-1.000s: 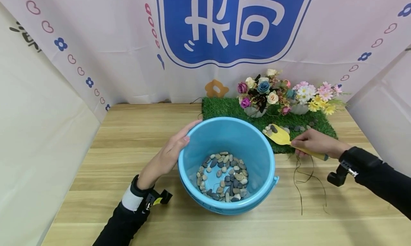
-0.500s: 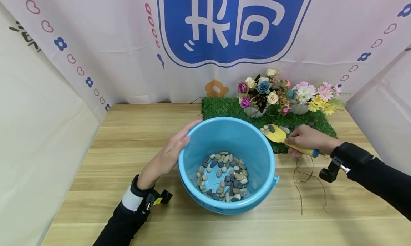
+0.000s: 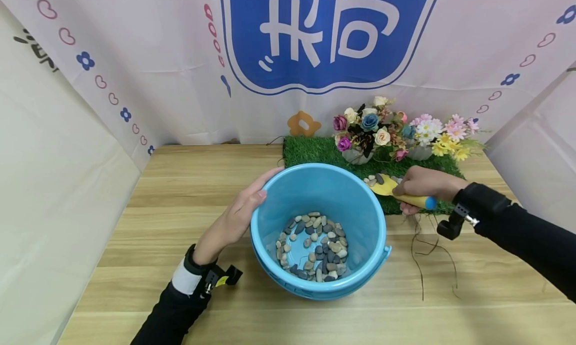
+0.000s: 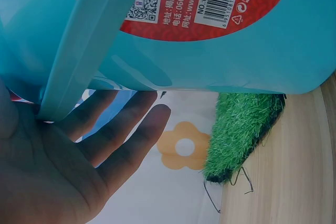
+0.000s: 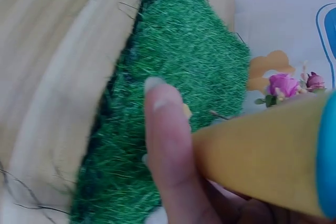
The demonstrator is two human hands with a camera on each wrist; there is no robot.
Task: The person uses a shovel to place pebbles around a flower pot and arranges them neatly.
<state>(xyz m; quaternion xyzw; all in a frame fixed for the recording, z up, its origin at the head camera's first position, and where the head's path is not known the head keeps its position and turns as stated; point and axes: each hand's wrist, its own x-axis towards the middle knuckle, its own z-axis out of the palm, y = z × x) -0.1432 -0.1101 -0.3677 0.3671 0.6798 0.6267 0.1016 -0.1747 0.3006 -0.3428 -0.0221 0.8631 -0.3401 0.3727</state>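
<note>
A light-blue bucket point(image 3: 315, 190) stands on the table, with many grey and tan pebbles point(image 3: 333, 247) spread over its bottom. My left hand point(image 3: 238, 215) rests against its left side, thumb at the rim. In the left wrist view those fingers point(image 4: 128, 158) lie nearly straight beside the bucket wall. My right hand point(image 3: 423, 182) grips a yellow toy shovel point(image 3: 382, 187) by its blue-ended handle point(image 5: 257, 150), over the artificial grass mat point(image 3: 310, 150). Several small pebbles point(image 3: 371, 179) lie at the blade's tip; whether any rest on the blade is hard to tell.
Potted artificial flowers point(image 3: 382, 135) stand along the mat's back, with daisies point(image 3: 443, 130) to their right. Loose dark threads point(image 3: 420, 255) lie on the wooden table point(image 3: 180, 185) right of the bucket. A printed cloth point(image 3: 180, 85) hangs behind.
My right hand has moved left and slightly away from me, pushing the shovel toward the bucket along with pebbles at its tip. My left hand and the bucket have stayed put.
</note>
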